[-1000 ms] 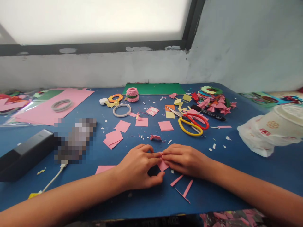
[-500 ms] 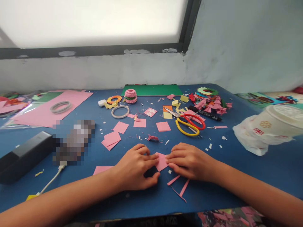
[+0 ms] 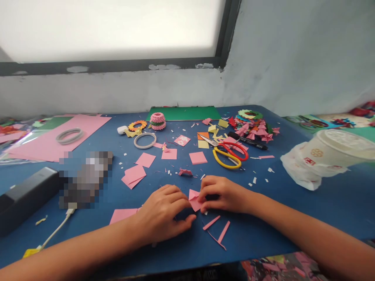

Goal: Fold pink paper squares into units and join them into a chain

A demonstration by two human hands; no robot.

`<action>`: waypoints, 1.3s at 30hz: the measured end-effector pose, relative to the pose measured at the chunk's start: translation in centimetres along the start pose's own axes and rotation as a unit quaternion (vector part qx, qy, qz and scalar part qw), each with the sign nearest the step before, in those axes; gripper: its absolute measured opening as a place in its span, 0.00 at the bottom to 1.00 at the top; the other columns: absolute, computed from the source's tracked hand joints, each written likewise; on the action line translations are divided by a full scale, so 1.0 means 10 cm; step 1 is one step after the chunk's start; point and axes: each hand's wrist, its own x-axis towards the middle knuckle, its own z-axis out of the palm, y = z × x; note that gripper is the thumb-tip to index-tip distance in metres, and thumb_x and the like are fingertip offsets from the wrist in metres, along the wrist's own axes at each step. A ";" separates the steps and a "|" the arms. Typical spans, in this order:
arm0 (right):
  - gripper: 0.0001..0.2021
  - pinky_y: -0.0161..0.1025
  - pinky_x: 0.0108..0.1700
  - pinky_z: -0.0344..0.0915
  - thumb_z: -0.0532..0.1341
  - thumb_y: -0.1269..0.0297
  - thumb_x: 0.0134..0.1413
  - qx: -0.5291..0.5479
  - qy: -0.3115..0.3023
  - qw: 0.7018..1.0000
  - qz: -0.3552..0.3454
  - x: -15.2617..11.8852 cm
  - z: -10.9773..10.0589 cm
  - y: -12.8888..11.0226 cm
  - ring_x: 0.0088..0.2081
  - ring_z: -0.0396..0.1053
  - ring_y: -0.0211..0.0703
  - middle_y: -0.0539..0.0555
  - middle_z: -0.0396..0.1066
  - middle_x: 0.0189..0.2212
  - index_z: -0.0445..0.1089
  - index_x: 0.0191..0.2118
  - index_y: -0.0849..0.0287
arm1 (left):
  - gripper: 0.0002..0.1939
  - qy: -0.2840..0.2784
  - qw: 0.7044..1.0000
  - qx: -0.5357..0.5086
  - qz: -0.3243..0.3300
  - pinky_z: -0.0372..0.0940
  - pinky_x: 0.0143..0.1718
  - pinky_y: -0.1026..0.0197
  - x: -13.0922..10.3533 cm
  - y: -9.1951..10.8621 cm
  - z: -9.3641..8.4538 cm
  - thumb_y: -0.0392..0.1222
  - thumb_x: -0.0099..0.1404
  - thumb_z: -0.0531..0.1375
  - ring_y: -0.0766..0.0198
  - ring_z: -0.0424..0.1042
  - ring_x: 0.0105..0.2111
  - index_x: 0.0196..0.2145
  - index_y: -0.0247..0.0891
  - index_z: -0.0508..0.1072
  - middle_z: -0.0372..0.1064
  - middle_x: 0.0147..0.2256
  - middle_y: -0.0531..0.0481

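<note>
A small pink paper square (image 3: 193,195) lies on the blue table between my hands, with a raised fold near its middle. My right hand (image 3: 225,193) pinches its right side between thumb and fingers. My left hand (image 3: 165,214) rests just left of the paper, thumb apart from the curved fingers and nothing in its grasp. Narrow pink paper strips (image 3: 211,222) lie below my right hand. Beyond the hands is a small folded pink piece (image 3: 185,172), and more pink squares (image 3: 198,157) are scattered farther back. Part of another pink sheet (image 3: 123,215) shows behind my left forearm.
Red-and-yellow-handled scissors (image 3: 228,156) and a black marker (image 3: 249,141) lie beyond my right hand. A bagged paper cup (image 3: 328,154) stands at right. Tape rolls (image 3: 145,140), a blurred-out device (image 3: 88,179) with a cable, and a black box (image 3: 29,197) are leftward.
My right fingers have gone from lying flat on the paper's edge to pinching it, and a fold has risen. My left fingers have come off the paper. The view has shifted slightly.
</note>
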 end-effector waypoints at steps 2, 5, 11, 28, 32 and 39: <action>0.08 0.35 0.36 0.62 0.63 0.61 0.52 -0.012 -0.001 1.000 -0.010 0.01 0.01 0.02 0.33 0.65 0.39 0.53 0.67 0.29 0.72 0.32 0.61 | 0.10 -0.030 0.999 0.015 -0.041 0.65 0.36 0.56 0.02 0.00 0.02 0.45 0.58 0.60 0.59 0.68 0.35 0.33 0.35 0.71 0.72 0.35 0.46; 0.08 0.35 0.36 0.62 0.60 0.62 0.54 -0.036 -0.007 0.999 -0.021 0.02 0.02 0.01 0.33 0.65 0.40 0.54 0.67 0.28 0.72 0.31 0.62 | 0.10 -0.067 0.994 0.028 -0.076 0.65 0.37 0.55 0.04 0.00 0.06 0.45 0.60 0.58 0.58 0.68 0.35 0.33 0.35 0.70 0.70 0.35 0.46; 0.10 0.36 0.37 0.62 0.57 0.64 0.58 -0.037 0.012 0.999 -0.004 0.04 0.01 -0.05 0.33 0.65 0.40 0.54 0.67 0.29 0.71 0.30 0.62 | 0.09 -0.078 0.992 -0.021 -0.095 0.63 0.37 0.58 0.07 -0.03 0.04 0.38 0.64 0.53 0.61 0.67 0.33 0.30 0.36 0.71 0.69 0.33 0.48; 0.05 0.35 0.38 0.60 0.61 0.68 0.52 -0.006 0.007 0.995 0.096 0.09 -0.02 -0.07 0.35 0.63 0.39 0.52 0.63 0.31 0.66 0.27 0.61 | 0.06 -0.075 0.973 -0.135 -0.172 0.59 0.34 0.63 0.13 -0.09 0.06 0.36 0.61 0.57 0.66 0.65 0.31 0.27 0.36 0.68 0.67 0.30 0.52; 0.06 0.35 0.37 0.60 0.60 0.68 0.53 -0.004 0.009 0.995 0.097 0.10 0.01 -0.04 0.34 0.62 0.39 0.52 0.63 0.30 0.66 0.26 0.61 | 0.07 -0.080 0.972 -0.097 -0.196 0.58 0.35 0.60 0.14 -0.05 0.04 0.37 0.61 0.56 0.64 0.65 0.32 0.26 0.36 0.67 0.66 0.29 0.53; 0.07 0.35 0.35 0.59 0.60 0.67 0.53 -0.011 0.020 0.994 0.108 0.12 0.05 -0.02 0.33 0.61 0.39 0.51 0.63 0.28 0.65 0.26 0.60 | 0.09 -0.099 0.974 -0.016 -0.205 0.55 0.34 0.57 0.16 0.00 0.02 0.40 0.63 0.53 0.60 0.64 0.35 0.27 0.37 0.67 0.65 0.31 0.51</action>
